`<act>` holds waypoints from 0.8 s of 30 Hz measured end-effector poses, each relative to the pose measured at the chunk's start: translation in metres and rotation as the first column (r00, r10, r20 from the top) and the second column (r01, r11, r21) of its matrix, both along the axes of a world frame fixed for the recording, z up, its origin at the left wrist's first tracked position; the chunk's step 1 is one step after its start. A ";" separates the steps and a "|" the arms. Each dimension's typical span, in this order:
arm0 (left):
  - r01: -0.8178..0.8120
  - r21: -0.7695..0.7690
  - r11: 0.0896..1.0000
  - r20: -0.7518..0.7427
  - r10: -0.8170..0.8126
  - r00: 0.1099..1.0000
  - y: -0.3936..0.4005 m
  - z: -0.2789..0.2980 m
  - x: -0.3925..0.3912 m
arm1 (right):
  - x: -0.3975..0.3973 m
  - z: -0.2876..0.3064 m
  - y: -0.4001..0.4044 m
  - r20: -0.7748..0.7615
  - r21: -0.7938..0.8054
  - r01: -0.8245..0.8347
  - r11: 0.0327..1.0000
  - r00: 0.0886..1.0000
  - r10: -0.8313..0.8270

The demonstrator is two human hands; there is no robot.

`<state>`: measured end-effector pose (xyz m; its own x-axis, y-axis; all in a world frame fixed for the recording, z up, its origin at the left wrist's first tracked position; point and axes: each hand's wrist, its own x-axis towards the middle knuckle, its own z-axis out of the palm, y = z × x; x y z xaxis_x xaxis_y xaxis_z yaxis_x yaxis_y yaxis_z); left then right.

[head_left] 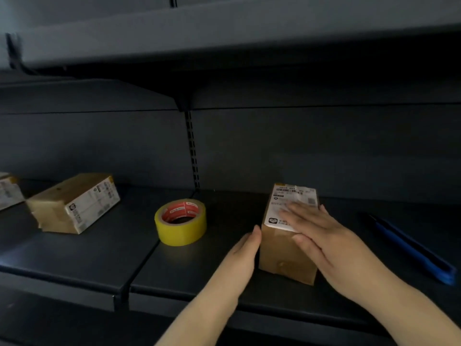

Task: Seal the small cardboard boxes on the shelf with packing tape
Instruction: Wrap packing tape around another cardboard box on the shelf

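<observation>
Head camera looks forward and down, close to the shelf (99, 258).

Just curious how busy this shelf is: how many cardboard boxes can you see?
3. One brown cardboard box with a white label sits under the hands at right, a second labelled brown box lies at left, and a third is cut off at the left edge; more may be out of view.
</observation>
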<state>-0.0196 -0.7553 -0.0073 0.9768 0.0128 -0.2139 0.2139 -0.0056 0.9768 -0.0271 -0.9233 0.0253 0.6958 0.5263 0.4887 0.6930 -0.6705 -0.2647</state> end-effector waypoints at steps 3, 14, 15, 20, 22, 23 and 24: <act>-0.092 -0.381 0.920 -0.021 0.091 0.996 0.001 0.001 -0.002 | -0.002 -0.005 0.001 0.084 0.089 0.024 0.996 0.996 -0.031; 0.137 -0.428 0.893 0.192 -0.058 0.980 0.009 0.022 -0.022 | -0.032 -0.036 -0.014 0.229 0.361 0.169 0.917 0.937 -0.263; 0.154 -0.371 0.916 0.280 -0.048 0.959 0.007 0.024 -0.027 | -0.035 -0.038 -0.009 0.254 0.399 0.179 0.900 0.921 -0.296; 0.235 -0.089 0.968 0.652 -0.122 0.749 0.008 0.039 -0.043 | -0.039 -0.031 0.003 0.420 0.511 0.081 0.856 0.845 -0.331; 0.173 0.045 0.984 0.743 -0.149 0.652 0.008 0.041 -0.048 | -0.038 -0.027 0.004 0.411 0.538 0.079 0.839 0.844 -0.343; 0.116 0.119 0.986 0.782 -0.165 0.601 0.008 0.042 -0.050 | -0.040 -0.023 0.006 0.344 0.576 0.102 0.811 0.870 -0.353; 0.039 0.194 0.980 0.813 -0.183 0.552 0.007 0.043 -0.053 | -0.040 -0.023 0.006 0.259 0.640 0.110 0.760 0.901 -0.348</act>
